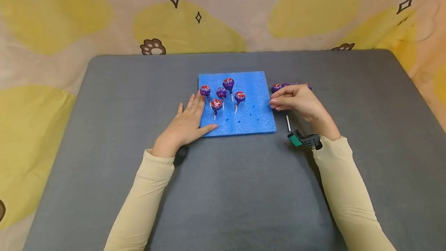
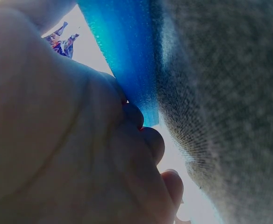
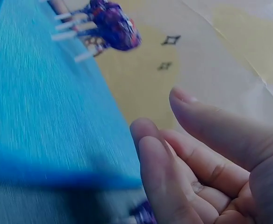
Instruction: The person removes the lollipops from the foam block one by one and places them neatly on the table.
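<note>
A square blue foam board (image 1: 256,88) with small holes lies on the grey table. Several purple-and-red wrapped lollipops (image 1: 228,84) stand on their white sticks in its left half. My left hand (image 1: 184,125) lies along the board's left side, fingers straight against the edge and thumb over the near left corner. Just off the right edge is my right hand (image 1: 299,102); the right wrist view shows its thumb (image 3: 211,123) apart from the bent fingers, with nothing between them. Behind and under this hand lie loose lollipops (image 1: 277,88), partly hidden by it.
A white stick (image 1: 288,123) shows on the table below the right hand. Each wrist wears a dark device, the right one (image 1: 303,140) with a green patch. Past the table's far edge hangs a patterned yellow-and-cream cloth (image 1: 223,14).
</note>
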### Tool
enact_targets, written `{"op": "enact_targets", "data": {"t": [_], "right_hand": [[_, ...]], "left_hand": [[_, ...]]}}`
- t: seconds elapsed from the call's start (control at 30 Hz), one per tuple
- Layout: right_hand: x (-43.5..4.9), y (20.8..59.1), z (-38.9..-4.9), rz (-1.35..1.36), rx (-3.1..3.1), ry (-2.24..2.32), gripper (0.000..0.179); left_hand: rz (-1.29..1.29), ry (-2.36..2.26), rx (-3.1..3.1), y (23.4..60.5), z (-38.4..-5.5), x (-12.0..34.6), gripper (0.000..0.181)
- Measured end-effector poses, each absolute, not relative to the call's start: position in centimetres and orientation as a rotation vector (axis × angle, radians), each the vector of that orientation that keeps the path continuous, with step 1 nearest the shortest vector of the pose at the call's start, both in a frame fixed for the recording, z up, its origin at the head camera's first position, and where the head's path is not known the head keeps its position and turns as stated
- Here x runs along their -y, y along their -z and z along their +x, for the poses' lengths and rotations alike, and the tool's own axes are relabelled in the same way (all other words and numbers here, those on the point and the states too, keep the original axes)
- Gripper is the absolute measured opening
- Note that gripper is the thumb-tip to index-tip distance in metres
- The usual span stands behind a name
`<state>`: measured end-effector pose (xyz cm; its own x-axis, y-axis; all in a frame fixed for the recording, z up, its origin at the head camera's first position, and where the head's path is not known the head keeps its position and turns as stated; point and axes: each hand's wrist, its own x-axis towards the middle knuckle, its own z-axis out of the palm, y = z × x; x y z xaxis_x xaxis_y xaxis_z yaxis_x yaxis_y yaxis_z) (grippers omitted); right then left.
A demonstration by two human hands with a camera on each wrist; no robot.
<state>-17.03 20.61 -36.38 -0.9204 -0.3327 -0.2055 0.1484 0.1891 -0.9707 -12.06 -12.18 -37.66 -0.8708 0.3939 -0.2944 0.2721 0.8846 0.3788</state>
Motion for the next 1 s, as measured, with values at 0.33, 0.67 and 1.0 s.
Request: {"op": "enact_targets", "data": {"t": [0.33, 0.67, 1.0], "right_hand": [[-16.5, 36.2, -17.6, -0.226, -2.085, 1.809, 0.027], [-13.8, 37.4, -17.0, -0.257, -1.902, 2.031, 0.030], [-13.0, 38.2, -16.7, -0.283, -1.901, 2.101, 0.021]], "left_hand": [[0.483, -0.463, -2.682, 37.7, -12.0, 12.2, 0.093], [0.481, -0.449, -2.683, 37.6, -12.1, 12.1, 0.094], [0.471, -0.453, -2.687, 37.8, -12.1, 12.1, 0.094]]}}
